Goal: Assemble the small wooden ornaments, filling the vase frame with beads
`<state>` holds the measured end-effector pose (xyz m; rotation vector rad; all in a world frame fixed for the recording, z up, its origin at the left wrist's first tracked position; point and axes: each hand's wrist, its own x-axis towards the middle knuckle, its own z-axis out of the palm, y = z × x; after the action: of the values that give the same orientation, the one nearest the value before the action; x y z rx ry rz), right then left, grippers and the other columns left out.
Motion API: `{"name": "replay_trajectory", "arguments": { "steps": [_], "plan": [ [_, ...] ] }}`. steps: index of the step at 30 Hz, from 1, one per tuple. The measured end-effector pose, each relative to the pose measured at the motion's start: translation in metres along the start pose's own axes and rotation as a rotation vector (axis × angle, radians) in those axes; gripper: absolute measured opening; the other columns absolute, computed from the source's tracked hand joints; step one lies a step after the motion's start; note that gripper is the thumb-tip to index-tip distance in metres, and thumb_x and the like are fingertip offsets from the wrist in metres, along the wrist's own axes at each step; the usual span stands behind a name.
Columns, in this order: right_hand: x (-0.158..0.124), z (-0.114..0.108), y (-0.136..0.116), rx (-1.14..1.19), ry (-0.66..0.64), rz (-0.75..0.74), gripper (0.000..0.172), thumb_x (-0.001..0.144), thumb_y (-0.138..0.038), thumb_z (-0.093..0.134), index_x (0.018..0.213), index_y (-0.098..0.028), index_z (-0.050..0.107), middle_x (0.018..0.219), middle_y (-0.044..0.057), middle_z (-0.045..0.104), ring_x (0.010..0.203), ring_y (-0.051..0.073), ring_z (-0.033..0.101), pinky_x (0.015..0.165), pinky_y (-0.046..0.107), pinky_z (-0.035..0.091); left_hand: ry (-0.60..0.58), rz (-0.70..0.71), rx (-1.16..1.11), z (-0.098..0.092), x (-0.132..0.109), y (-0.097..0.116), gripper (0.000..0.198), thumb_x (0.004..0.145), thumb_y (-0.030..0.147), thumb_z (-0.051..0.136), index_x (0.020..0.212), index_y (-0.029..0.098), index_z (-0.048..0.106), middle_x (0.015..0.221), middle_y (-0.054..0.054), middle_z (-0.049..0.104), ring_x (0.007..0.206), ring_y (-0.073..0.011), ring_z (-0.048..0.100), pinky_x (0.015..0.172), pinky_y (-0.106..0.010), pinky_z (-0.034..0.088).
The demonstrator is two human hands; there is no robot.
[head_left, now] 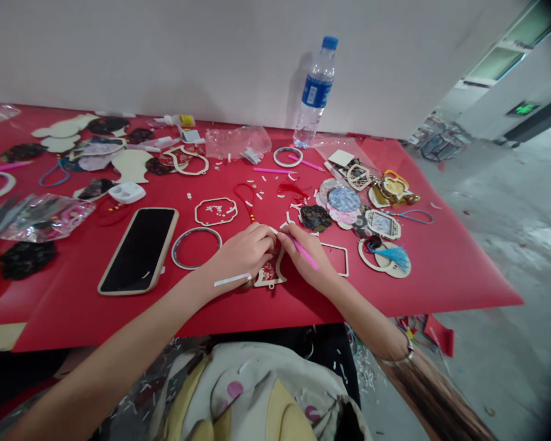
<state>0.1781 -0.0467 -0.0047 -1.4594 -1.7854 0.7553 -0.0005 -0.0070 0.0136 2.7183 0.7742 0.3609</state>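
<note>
Both hands are close together over a vase-shaped wooden ornament (269,275) with a red patterned inside and a small ring at its near end. My left hand (248,250) is closed on the ornament's far left side, and its fingertips are partly hidden. A white paper strip (232,280) lies across its wrist. In my right hand (308,254) is a thin pink pen-like stick (305,253); its fingers are closed and touch the far end of the ornament. Beyond the hands lies a red cord loop (244,195). A rectangular wooden frame (347,262) is right of my right hand.
A phone (138,251), a round frame (174,248) and an eight-lobed frame (196,212) lie left. Ornaments, fabric pieces and a blue tassel (397,256) crowd the right. A water bottle (316,95) stands by the wall. White scraps litter the red tabletop (459,269).
</note>
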Motion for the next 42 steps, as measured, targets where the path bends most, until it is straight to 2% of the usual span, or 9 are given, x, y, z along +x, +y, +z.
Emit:
{"name": "replay_trajectory", "arguments": {
  "steps": [6, 11, 15, 18, 24, 29, 37, 42],
  "plan": [
    [0.0, 0.0, 0.001, -0.014, -0.009, -0.007, 0.026, 0.096, -0.041, 0.039, 0.09, -0.021, 0.055, 0.079, 0.0, 0.063, 0.072, 0.013, 0.058, 0.068, 0.023, 0.039, 0.003, 0.052, 0.051, 0.001, 0.002, 0.0, 0.013, 0.092, 0.019, 0.046, 0.087, 0.014, 0.056, 0.097, -0.008, 0.056, 0.092, -0.0212, 0.049, 0.085, -0.036, 0.044],
    [0.001, 0.0, 0.002, -0.024, -0.015, -0.013, 0.027, 0.096, -0.041, 0.039, 0.09, -0.02, 0.055, 0.079, 0.0, 0.063, 0.071, 0.013, 0.057, 0.068, 0.023, 0.039, 0.017, 0.058, 0.053, 0.0, 0.0, -0.002, 0.013, 0.092, 0.021, 0.044, 0.088, 0.015, 0.055, 0.1, -0.009, 0.055, 0.094, -0.0214, 0.049, 0.085, -0.035, 0.043],
    [0.001, 0.0, 0.002, -0.033, -0.023, -0.014, 0.027, 0.096, -0.041, 0.039, 0.089, -0.02, 0.055, 0.077, 0.0, 0.062, 0.07, 0.013, 0.057, 0.066, 0.023, 0.038, -0.009, 0.017, 0.048, -0.001, 0.001, 0.0, 0.012, 0.091, 0.021, 0.045, 0.088, 0.015, 0.054, 0.101, -0.009, 0.055, 0.095, -0.0221, 0.049, 0.085, -0.036, 0.042],
    [0.001, 0.0, 0.001, -0.029, -0.023, -0.026, 0.025, 0.096, -0.039, 0.039, 0.088, -0.02, 0.054, 0.077, 0.0, 0.062, 0.071, 0.013, 0.057, 0.066, 0.023, 0.038, -0.046, -0.077, 0.031, -0.003, 0.002, 0.004, 0.01, 0.089, 0.021, 0.047, 0.086, 0.015, 0.054, 0.099, -0.009, 0.055, 0.093, -0.0231, 0.049, 0.083, -0.037, 0.041],
    [0.001, -0.001, 0.001, -0.028, -0.021, -0.031, 0.025, 0.096, -0.038, 0.04, 0.088, -0.02, 0.054, 0.077, 0.0, 0.061, 0.072, 0.013, 0.057, 0.067, 0.023, 0.038, 0.001, -0.234, -0.133, 0.001, 0.001, 0.006, 0.009, 0.087, 0.021, 0.049, 0.093, 0.019, 0.055, 0.101, -0.006, 0.055, 0.098, -0.0233, 0.049, 0.085, -0.039, 0.04],
    [0.0, -0.001, 0.001, -0.005, -0.019, -0.044, 0.023, 0.096, -0.037, 0.04, 0.089, -0.02, 0.055, 0.079, -0.001, 0.062, 0.073, 0.013, 0.057, 0.069, 0.022, 0.038, 0.033, -0.313, -0.269, 0.008, 0.002, -0.002, 0.006, 0.082, 0.022, 0.054, 0.089, 0.021, 0.055, 0.099, -0.004, 0.057, 0.098, -0.023, 0.05, 0.085, -0.04, 0.039],
    [0.0, -0.002, 0.001, -0.022, -0.044, -0.025, 0.022, 0.095, -0.035, 0.04, 0.091, -0.02, 0.056, 0.082, 0.0, 0.063, 0.074, 0.013, 0.057, 0.069, 0.023, 0.038, 0.079, -0.332, -0.422, 0.014, 0.003, -0.012, 0.011, 0.078, 0.02, 0.059, 0.089, 0.02, 0.058, 0.098, -0.003, 0.058, 0.098, -0.0219, 0.051, 0.087, -0.04, 0.042],
    [0.0, -0.001, 0.002, -0.043, -0.052, -0.044, 0.018, 0.094, -0.032, 0.042, 0.094, -0.02, 0.056, 0.083, 0.001, 0.063, 0.075, 0.014, 0.057, 0.071, 0.024, 0.039, 0.101, -0.315, -0.509, 0.013, 0.001, -0.016, 0.012, 0.08, 0.018, 0.056, 0.091, 0.021, 0.06, 0.1, -0.002, 0.059, 0.1, -0.0201, 0.052, 0.092, -0.039, 0.041]
  ]
}}
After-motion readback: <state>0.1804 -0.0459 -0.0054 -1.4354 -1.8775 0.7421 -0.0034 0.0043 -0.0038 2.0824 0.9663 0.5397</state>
